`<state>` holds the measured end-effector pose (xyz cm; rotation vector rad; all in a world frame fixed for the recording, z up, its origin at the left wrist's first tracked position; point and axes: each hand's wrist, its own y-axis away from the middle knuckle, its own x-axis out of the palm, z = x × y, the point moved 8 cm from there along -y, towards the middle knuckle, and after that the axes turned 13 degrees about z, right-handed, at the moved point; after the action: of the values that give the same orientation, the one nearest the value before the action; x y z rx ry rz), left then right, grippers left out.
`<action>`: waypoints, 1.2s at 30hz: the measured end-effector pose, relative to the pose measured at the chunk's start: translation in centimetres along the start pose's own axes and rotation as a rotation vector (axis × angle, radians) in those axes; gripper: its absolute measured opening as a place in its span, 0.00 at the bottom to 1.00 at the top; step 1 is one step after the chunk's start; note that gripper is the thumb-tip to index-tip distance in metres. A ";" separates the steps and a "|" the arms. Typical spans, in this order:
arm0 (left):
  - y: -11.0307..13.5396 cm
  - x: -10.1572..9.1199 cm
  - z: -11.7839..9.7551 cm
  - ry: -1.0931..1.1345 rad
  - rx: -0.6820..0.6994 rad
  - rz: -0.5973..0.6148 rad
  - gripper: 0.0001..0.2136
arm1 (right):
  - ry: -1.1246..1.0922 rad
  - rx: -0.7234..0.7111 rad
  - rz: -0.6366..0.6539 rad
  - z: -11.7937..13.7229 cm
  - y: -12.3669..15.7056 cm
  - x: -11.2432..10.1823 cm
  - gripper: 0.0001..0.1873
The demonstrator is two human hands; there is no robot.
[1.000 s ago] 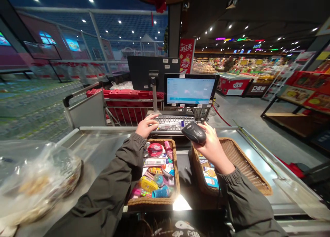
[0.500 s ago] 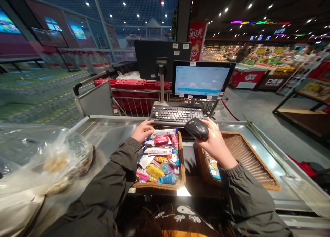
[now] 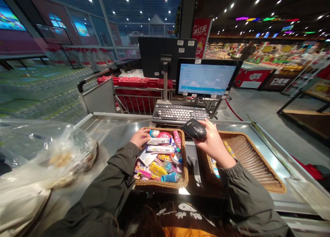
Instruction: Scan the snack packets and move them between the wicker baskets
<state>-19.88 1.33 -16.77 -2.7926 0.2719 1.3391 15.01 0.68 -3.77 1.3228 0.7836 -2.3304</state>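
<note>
Keyboard (image 3: 180, 114) as landmark: scanner (image 3: 194, 129) by its near right edge, clamped in right hand (image 3: 212, 144); left hand (image 3: 139, 138) on its near left side, fingertips at a white packet (image 3: 160, 141), pinched or merely touched: cannot tell. Progress: of 2 baskets on its near side, left basket (image 3: 185, 164) looks well filled, right basket (image 3: 257, 164) shows few items; tally done or left unreadable. Right sleeve (image 3: 247, 195) hides part of right basket; screen (image 3: 207, 78) text illegible

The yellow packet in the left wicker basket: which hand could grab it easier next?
Probably the left hand: it's at the left wicker basket's upper-left edge, nearer the yellow packet, though I can't tell if it's gripping the long white packet. The right hand holds a black handheld barcode scanner.
</note>
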 end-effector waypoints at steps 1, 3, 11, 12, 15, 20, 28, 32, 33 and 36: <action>0.1 0.0 0.2 -0.021 -0.019 0.004 0.13 | -0.005 -0.001 0.008 0.1 -0.1 0.2 0.24; 0.5 -0.1 0.6 -0.055 -0.058 0.010 0.11 | -0.013 -0.005 0.020 0.3 -0.3 0.5 0.25; 2.2 -0.5 -0.9 -0.268 -0.249 -0.045 0.07 | -0.023 -0.014 0.019 0.3 -0.8 0.6 0.25; 2.2 -0.6 -2.0 -0.314 -0.235 -0.037 0.09 | -0.021 -0.008 0.015 0.1 -0.6 0.3 0.25; 1.6 -0.8 -6.3 -0.369 -0.114 -0.005 0.11 | -0.015 0.033 -0.020 -1.2 0.1 -1.3 0.26; -1.1 1.8 -15.2 -0.351 0.196 0.105 0.11 | 0.040 0.121 -0.133 -4.9 2.6 -5.8 0.23; -7.9 15.6 -27.5 -0.386 0.533 0.392 0.08 | 0.086 0.289 -0.205 -11.4 7.4 -9.5 0.25; -11.3 24.0 -30.3 -0.515 0.627 0.532 0.06 | 0.072 0.351 -0.204 -13.7 9.2 -10.0 0.26; -12.1 25.9 -30.7 -0.539 0.649 0.556 0.05 | 0.067 0.363 -0.206 -14.2 9.6 -10.1 0.26; -14.5 31.0 -31.0 -0.488 0.671 0.628 0.07 | 0.054 0.388 -0.201 -15.7 10.2 -10.4 0.27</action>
<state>25.52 7.87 -22.07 -1.8168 1.3450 1.5707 36.33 2.59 -4.28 1.5267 0.5146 -2.7191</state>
